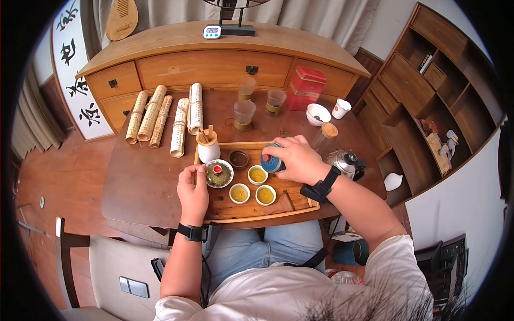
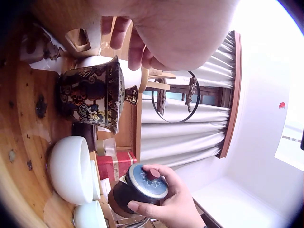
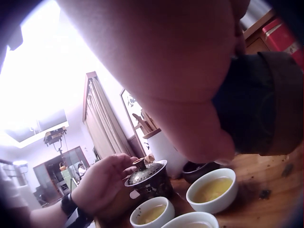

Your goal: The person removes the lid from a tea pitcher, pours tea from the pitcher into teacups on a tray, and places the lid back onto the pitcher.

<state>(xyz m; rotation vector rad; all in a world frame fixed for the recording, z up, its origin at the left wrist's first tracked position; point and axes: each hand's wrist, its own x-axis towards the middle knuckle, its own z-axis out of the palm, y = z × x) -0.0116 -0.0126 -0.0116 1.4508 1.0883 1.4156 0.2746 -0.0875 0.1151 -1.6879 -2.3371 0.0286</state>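
Note:
My right hand (image 1: 300, 159) grips a small dark teapot (image 2: 126, 199) around its side. Its blue lid (image 2: 145, 183) has a red knob and a white flower pattern. The teapot is raised and tilted over the right part of the wooden tea tray (image 1: 235, 215). A dark patterned gaiwan (image 2: 90, 97) stands on the tray with its lid on. Beside its left rim is my left hand (image 1: 191, 192), fingers loosely bent, holding nothing. Three white cups of yellow tea, one of them the front left cup (image 1: 239, 193), stand between my hands. Behind them sits a small dark cup (image 1: 239, 159).
A white holder of wooden tools (image 1: 208, 148) stands behind the gaiwan. A wooden scoop-like piece (image 1: 280, 204) lies at the tray's front right. Glass cups (image 1: 244, 113), a red tin (image 1: 306, 88) and a white bowl (image 1: 318, 114) stand behind; a kettle (image 1: 344, 162) is at right, rolled scrolls (image 1: 153, 112) at left.

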